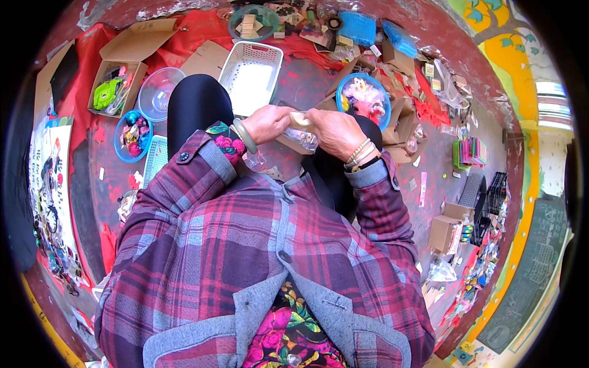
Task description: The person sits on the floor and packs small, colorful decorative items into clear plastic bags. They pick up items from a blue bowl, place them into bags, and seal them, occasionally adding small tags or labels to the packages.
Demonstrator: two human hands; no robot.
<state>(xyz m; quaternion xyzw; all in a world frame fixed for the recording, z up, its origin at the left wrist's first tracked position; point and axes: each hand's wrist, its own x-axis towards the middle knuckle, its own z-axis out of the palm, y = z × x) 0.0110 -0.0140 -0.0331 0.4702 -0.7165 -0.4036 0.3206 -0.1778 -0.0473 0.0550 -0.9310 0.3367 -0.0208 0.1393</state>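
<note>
My left hand [268,124] and my right hand [338,131] meet in front of my knees. Between them is a small, flat, cream-coloured piece [300,119], pinched by the fingers of both hands. Its kind is too small to tell, and the fingers cover part of it. Just beneath the hands, a cardboard box [292,145] with clear plastic wrapping [305,140] shows in part. A white perforated basket [251,72] lies beyond my left hand. Past my right hand stands a blue bowl [339,98] of pink and white fluffy pieces [365,97].
To the left are a cardboard box [140,56] with a green item [108,94], a clear basin [158,92] and a blue bowl [118,142] of shiny coloured pieces. Blue baskets [358,28] lie at the back. Colourful holders [470,153] and cartons [443,232] are on the right.
</note>
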